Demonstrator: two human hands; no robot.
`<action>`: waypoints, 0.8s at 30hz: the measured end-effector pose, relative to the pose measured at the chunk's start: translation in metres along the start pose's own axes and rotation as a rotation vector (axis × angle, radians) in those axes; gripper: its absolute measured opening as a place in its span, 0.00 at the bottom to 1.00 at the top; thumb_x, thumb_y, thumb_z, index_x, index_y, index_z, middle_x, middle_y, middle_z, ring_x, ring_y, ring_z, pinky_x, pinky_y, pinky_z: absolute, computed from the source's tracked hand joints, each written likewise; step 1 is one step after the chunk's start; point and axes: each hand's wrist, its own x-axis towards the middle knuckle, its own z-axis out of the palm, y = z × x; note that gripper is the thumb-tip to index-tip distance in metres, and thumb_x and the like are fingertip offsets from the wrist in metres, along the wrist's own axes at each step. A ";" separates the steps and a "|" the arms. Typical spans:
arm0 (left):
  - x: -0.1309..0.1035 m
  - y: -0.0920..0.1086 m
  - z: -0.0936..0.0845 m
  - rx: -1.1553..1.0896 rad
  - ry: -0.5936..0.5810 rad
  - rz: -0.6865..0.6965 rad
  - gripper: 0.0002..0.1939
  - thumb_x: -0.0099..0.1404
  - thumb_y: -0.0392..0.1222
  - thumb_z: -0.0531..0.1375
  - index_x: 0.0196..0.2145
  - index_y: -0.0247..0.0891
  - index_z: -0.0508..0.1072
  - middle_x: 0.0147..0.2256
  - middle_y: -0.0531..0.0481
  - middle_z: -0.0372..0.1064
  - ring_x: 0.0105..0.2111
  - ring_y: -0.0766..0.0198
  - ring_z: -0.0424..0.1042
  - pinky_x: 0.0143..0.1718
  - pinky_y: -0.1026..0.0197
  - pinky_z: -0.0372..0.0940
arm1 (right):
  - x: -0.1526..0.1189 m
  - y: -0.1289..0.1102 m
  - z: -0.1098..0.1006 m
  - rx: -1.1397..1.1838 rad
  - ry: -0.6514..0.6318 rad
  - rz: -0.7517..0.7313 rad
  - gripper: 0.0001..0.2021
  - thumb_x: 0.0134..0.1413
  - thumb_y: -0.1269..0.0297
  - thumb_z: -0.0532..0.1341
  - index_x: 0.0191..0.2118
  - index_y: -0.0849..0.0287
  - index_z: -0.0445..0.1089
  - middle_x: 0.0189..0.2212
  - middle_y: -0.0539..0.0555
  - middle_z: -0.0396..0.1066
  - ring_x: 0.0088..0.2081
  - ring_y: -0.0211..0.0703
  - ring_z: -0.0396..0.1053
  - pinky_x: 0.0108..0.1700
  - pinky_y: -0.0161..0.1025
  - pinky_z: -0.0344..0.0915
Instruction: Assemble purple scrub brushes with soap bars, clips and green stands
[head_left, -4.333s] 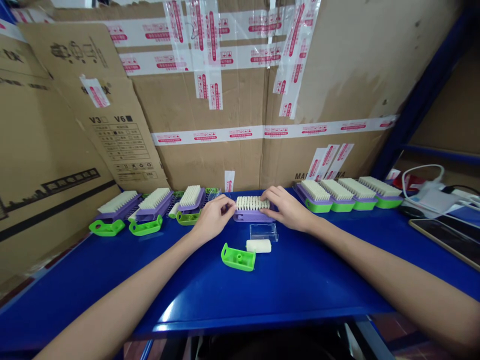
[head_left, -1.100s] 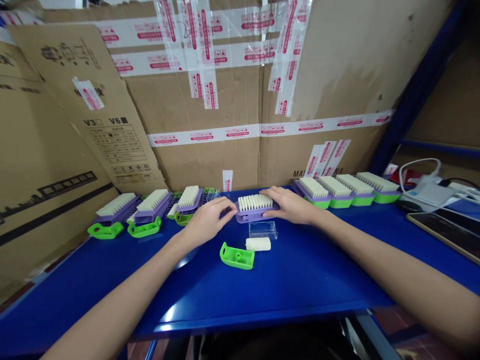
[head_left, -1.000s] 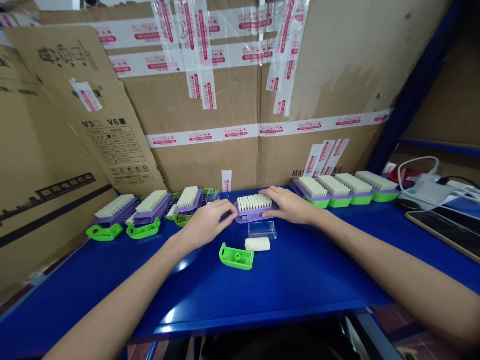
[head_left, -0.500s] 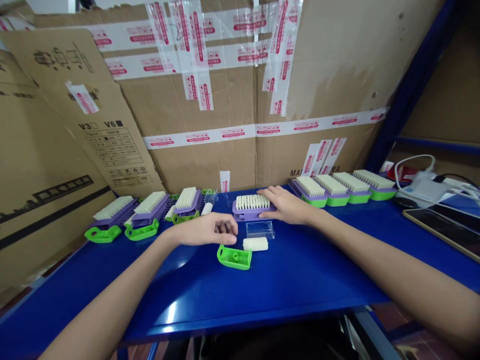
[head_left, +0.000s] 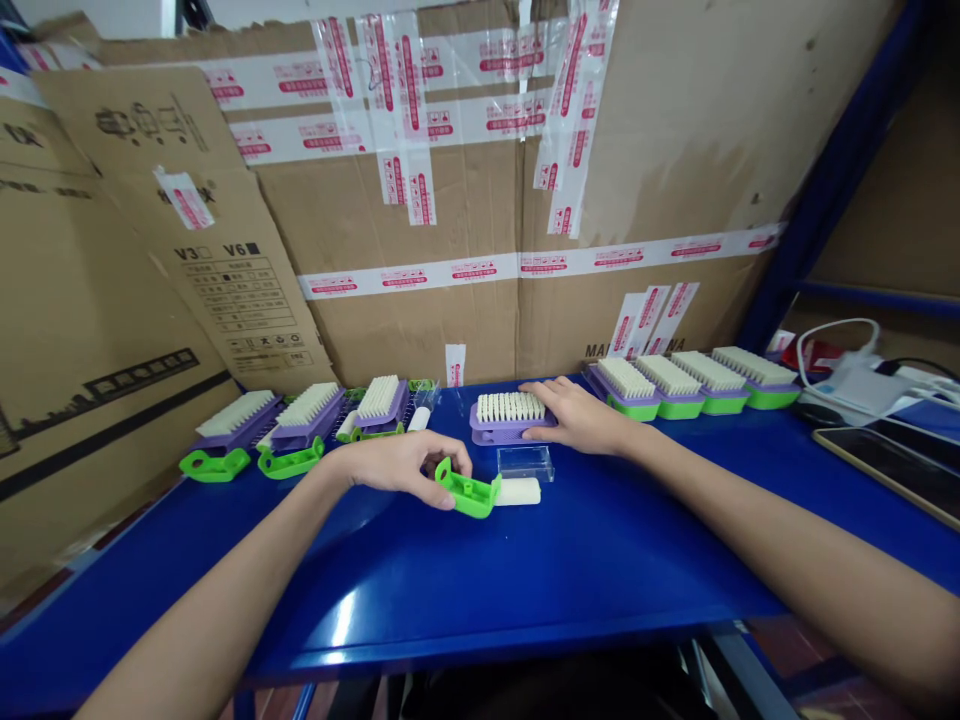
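Note:
My left hand pinches a green plastic end piece with upturned ends and holds it just above the table. Behind that piece, and partly covered by it, lies a white roller. A clear plastic box-like part sits a little farther back. My right hand is closed around the right end of a purple brush, whose cream bristles face up. The brush rests on the table near the cardboard.
Several purple-and-green brushes stand in a row at the back right. At the left are more purple brushes with separate green pieces. A phone and white cables lie far right. Cardboard walls the back.
My left hand has moved down, taken hold of the green end piece and lifted it slightly. My right hand stays on the brush. The camera view has shifted a little.

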 end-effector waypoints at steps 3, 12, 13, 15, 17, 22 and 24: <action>-0.002 -0.004 -0.007 0.004 0.179 0.045 0.16 0.63 0.54 0.71 0.44 0.44 0.79 0.38 0.51 0.75 0.36 0.59 0.71 0.36 0.61 0.64 | 0.000 0.001 0.002 0.019 0.014 -0.004 0.35 0.67 0.44 0.66 0.70 0.59 0.63 0.59 0.69 0.74 0.58 0.68 0.71 0.58 0.64 0.71; 0.006 -0.022 -0.011 -0.214 0.602 0.075 0.21 0.63 0.57 0.71 0.47 0.42 0.77 0.37 0.49 0.77 0.34 0.59 0.77 0.34 0.60 0.68 | 0.000 0.003 0.006 0.009 0.019 -0.019 0.36 0.66 0.40 0.66 0.70 0.56 0.63 0.59 0.67 0.74 0.55 0.67 0.70 0.56 0.63 0.70; 0.007 -0.023 -0.011 -0.227 0.662 0.087 0.22 0.62 0.57 0.72 0.47 0.42 0.77 0.36 0.49 0.76 0.34 0.60 0.77 0.33 0.60 0.68 | 0.000 0.002 0.006 0.003 0.015 -0.012 0.36 0.66 0.40 0.66 0.69 0.57 0.62 0.59 0.67 0.74 0.55 0.68 0.70 0.56 0.63 0.70; 0.010 -0.024 -0.010 -0.250 0.771 0.117 0.24 0.60 0.57 0.74 0.46 0.41 0.77 0.36 0.50 0.77 0.34 0.61 0.77 0.34 0.61 0.70 | 0.000 0.000 0.006 -0.005 0.011 0.005 0.37 0.65 0.39 0.66 0.69 0.58 0.63 0.59 0.67 0.73 0.56 0.69 0.70 0.56 0.64 0.70; 0.013 -0.023 -0.010 -0.278 0.844 0.151 0.24 0.58 0.57 0.75 0.44 0.40 0.77 0.39 0.49 0.79 0.37 0.60 0.78 0.39 0.59 0.73 | 0.001 -0.002 0.006 -0.007 0.020 0.014 0.38 0.64 0.39 0.67 0.69 0.60 0.63 0.59 0.69 0.73 0.57 0.70 0.69 0.57 0.65 0.69; 0.016 -0.021 -0.009 -0.355 0.863 0.139 0.29 0.57 0.60 0.76 0.48 0.38 0.79 0.42 0.44 0.82 0.39 0.56 0.80 0.44 0.53 0.77 | 0.001 -0.009 -0.001 0.026 0.078 0.006 0.37 0.66 0.42 0.66 0.71 0.57 0.59 0.59 0.67 0.71 0.57 0.68 0.71 0.59 0.64 0.69; 0.017 -0.021 -0.008 -0.406 0.849 0.127 0.29 0.58 0.62 0.75 0.47 0.37 0.79 0.41 0.44 0.82 0.37 0.57 0.80 0.42 0.53 0.78 | 0.001 -0.012 -0.005 0.052 0.121 0.029 0.36 0.67 0.45 0.66 0.72 0.55 0.57 0.60 0.66 0.69 0.57 0.66 0.73 0.59 0.62 0.70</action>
